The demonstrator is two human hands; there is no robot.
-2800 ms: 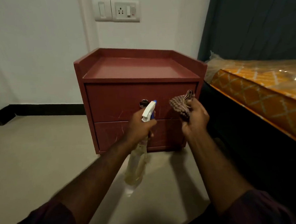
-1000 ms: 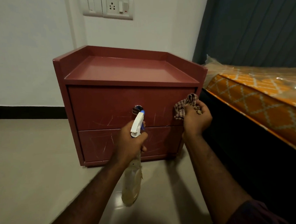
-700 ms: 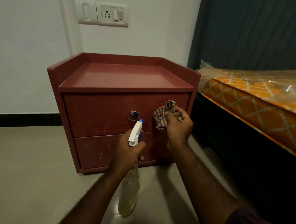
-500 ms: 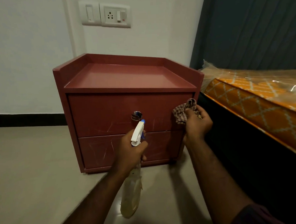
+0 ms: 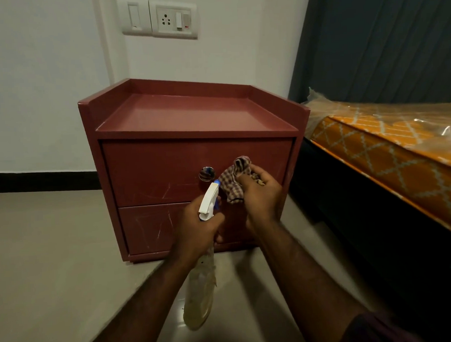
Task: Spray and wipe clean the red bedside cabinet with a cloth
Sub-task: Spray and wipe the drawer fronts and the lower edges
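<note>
Cabinet ahead; left grip curls round spray bottle, right grip clutches bunched cloth.

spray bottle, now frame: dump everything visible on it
The spray bottle has a white trigger head with a blue nozzle tip and a clear plastic body that looks yellowish. The left hand grips its neck. The head is up, aimed at the drawer fronts of the red cabinet, just below the round knob; the body hangs down over the floor. The checked cloth in the right hand sits beside the nozzle; contact unclear.
</note>
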